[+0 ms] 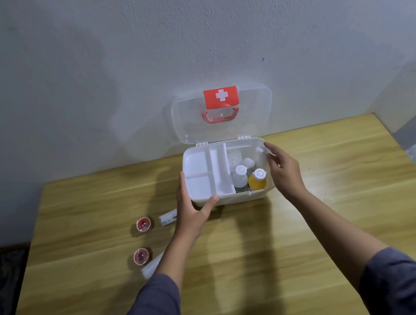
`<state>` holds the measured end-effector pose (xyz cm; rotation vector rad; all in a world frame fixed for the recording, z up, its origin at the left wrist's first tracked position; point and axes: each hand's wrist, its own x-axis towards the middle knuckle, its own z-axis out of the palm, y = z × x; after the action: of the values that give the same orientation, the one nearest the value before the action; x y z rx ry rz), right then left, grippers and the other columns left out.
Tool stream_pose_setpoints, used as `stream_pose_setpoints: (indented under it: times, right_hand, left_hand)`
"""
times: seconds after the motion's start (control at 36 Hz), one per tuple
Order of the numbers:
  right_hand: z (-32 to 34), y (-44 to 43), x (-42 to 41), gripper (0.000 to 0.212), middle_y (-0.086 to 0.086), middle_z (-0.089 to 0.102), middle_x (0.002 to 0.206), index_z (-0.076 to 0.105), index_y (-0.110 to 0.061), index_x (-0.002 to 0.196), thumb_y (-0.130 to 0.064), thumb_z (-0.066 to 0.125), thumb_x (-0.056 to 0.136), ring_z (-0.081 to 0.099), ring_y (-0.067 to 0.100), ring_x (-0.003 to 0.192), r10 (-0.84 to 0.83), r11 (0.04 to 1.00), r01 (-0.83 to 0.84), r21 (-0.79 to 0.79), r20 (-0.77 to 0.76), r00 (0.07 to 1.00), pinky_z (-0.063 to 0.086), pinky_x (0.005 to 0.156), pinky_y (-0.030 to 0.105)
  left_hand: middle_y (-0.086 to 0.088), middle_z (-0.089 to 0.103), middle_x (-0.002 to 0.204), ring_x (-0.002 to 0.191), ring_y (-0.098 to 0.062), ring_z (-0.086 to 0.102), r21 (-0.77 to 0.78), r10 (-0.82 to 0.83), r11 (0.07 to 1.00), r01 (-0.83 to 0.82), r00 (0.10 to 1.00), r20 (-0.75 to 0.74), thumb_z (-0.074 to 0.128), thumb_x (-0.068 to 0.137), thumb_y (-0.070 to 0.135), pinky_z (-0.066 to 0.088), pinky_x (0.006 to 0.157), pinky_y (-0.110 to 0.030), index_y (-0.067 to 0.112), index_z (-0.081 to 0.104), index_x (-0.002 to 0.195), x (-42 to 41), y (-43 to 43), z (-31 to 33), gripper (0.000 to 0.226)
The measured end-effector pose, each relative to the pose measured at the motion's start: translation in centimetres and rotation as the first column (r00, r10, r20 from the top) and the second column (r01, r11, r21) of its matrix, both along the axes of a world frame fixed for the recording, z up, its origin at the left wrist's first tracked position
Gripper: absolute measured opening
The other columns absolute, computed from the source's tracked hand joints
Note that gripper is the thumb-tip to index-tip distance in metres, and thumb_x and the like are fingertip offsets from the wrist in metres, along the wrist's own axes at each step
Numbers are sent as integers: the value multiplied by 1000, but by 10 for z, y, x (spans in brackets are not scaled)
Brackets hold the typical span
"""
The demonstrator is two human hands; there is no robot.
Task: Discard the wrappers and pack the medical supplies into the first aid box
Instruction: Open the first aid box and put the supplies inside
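The white first aid box (pixel 234 198) stands open on the table, its clear lid (pixel 224 128) upright against the wall. A white divided tray (pixel 205 173) sits in its left half. A white bottle (pixel 240 176) and an orange bottle (pixel 257 181) stand in the right half. My left hand (pixel 193 210) grips the box's front left corner, thumb on the rim. My right hand (pixel 282 168) rests at the box's right rim, fingers apart. Two red-capped rolls (pixel 143 223) (pixel 141 256) and two white bandage rolls (pixel 168 217) (pixel 152 266) lie left of the box.
The wooden table (pixel 317 222) reaches a grey wall (pixel 134 60) right behind the box. Its left edge drops to a dark floor (pixel 4 292). No wrappers or bin show in this view.
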<state>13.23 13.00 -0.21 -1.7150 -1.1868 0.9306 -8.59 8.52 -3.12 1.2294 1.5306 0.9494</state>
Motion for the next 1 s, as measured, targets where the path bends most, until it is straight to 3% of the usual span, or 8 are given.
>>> stream_pose_setpoints:
  times: [0.06,0.14,0.42,0.53,0.64,0.81,0.89,1.0]
  right_hand:
    - [-2,-3,-3,44,5,62,100,54,-18,128,-3,36,91,53,14,85,-22,1000,22,-8,28,999,39,65,0]
    - [-3,-6,-8,47,4,59,91,53,-18,129,-1,33,90,50,15,74,-51,999,52,-6,36,998,38,57,7]
    - [0,-11,-19,43,19,58,126,45,-15,135,-5,34,94,52,32,113,-119,993,118,12,39,992,36,78,16]
    - [-1,-10,-19,41,18,58,127,46,-13,134,-7,34,95,51,32,117,-133,991,132,8,43,990,34,77,10]
    - [-2,-10,-21,41,15,58,128,47,-15,134,-9,35,95,52,29,116,-149,989,149,4,51,988,33,78,11]
    - [-5,-9,-22,41,10,55,133,48,-16,133,-9,35,95,51,19,115,-171,985,172,-3,56,984,32,81,11]
    - [-5,-9,-23,40,8,54,135,48,-16,133,-10,36,95,50,17,117,-177,984,177,-2,56,983,33,87,14]
    - [-6,-8,-23,38,6,53,137,49,-17,132,-12,37,96,47,8,112,-191,981,191,-1,41,981,32,86,9]
  left_hand:
    - [13,7,155,136,2,10,0,-8,1000,8,1000,-4,72,77,29,16,111,-26,34,4,145,-1,0,1,97]
    - [12,8,155,135,2,11,-4,-26,1000,25,1000,-15,72,78,31,17,107,-23,33,3,146,-2,0,2,97]
    - [14,12,154,140,-4,16,3,-34,999,34,999,-13,69,79,38,23,116,-35,34,7,146,-25,-5,4,91]
    - [10,23,148,135,-18,34,104,92,992,-77,984,-150,63,86,22,28,107,-13,21,19,145,-60,-23,-3,74]
    - [-8,24,153,140,-19,23,100,150,987,-122,926,-348,62,86,20,25,114,-34,13,22,144,-101,-51,-27,71]
    - [-6,15,155,144,-16,8,3,55,998,-61,874,-482,65,84,27,19,114,-23,10,18,146,-125,-63,-52,80]
    - [-4,16,155,143,-14,8,14,61,998,-61,892,-448,62,86,22,18,97,3,10,19,145,-125,-52,-52,74]
    - [4,20,152,139,-5,12,49,53,998,-37,916,-398,59,88,17,15,111,-17,15,23,145,-125,-32,-54,67]
